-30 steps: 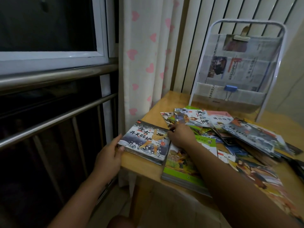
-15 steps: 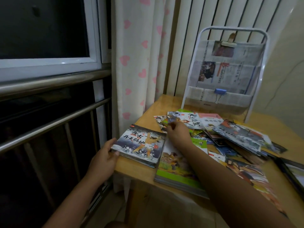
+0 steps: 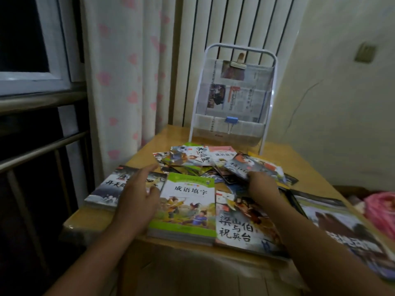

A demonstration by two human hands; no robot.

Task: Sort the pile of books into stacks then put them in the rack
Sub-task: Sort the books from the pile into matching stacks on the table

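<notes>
A loose pile of picture books (image 3: 205,162) lies across the middle of the wooden table (image 3: 303,167). A dark-covered stack (image 3: 106,189) sits at the near left, a green-edged stack (image 3: 188,210) beside it, and an orange-toned book (image 3: 241,227) to its right. My left hand (image 3: 139,197) hovers open, fingers spread, over the gap between the dark stack and the green one. My right hand (image 3: 261,184) reaches into the pile's right side, fingers on a blue-grey book (image 3: 252,165); the grip is hidden. The white wire rack (image 3: 233,95), lined with newspaper, stands at the table's back.
A curtain with pink hearts (image 3: 128,82) and a window with metal rails (image 3: 42,150) are to the left. A radiator (image 3: 230,22) stands behind the rack. A large dark book (image 3: 342,227) lies at the near right, with a pink bag (image 3: 380,210) beyond the table's right edge.
My left hand has left the dark stack's edge and moved up and right over it. My right hand has shifted from the pile's left side to its right side. The view has swung right.
</notes>
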